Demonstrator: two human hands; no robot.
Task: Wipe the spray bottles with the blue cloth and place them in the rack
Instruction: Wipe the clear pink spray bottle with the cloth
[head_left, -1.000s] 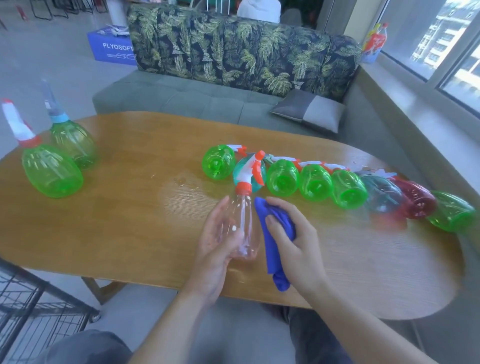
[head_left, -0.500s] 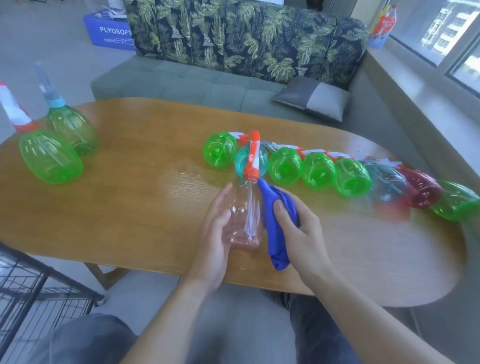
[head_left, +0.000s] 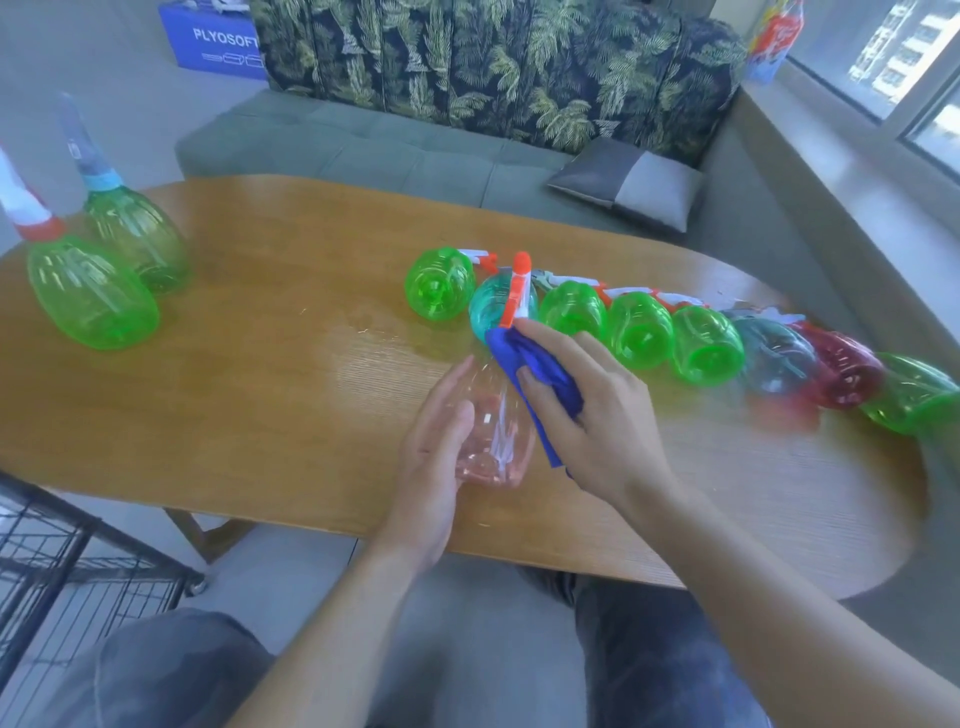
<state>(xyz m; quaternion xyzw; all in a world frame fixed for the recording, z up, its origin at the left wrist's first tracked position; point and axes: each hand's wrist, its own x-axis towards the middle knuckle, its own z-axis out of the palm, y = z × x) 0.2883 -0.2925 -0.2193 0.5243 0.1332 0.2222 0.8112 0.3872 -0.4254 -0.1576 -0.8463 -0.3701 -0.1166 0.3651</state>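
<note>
Clear spray bottle (head_left: 493, 431), faintly pink with an orange and white trigger head, sits at centre frame, held just above the near edge of the wooden table (head_left: 260, 405). To wipe it well, the cloth probably wants to travel the whole length of the body while the other hand turns the bottle a little between strokes, so no side is missed; a light hold seems wise, since thin plastic may dent.

Left hand (head_left: 436, 467) cups the bottle's left side and base, fingers gently curled round the body. Right hand (head_left: 592, 410) presses the blue cloth (head_left: 540, 379) against the bottle's right shoulder, fingers bent over the bunched fabric and the thumb pinning it, with the index fingertip reaching up to the neck just below the trigger. A tail of cloth hangs down beside the bottle's right flank.

Beyond the hands, right of centre, a row of lying bottles (head_left: 639, 338), mostly green with one red, runs toward the right edge. Two upright green bottles (head_left: 93, 296) stand at the left edge. Black wire rack (head_left: 47, 561) shows at lower left, below the tabletop and well apart from the held bottle.
</note>
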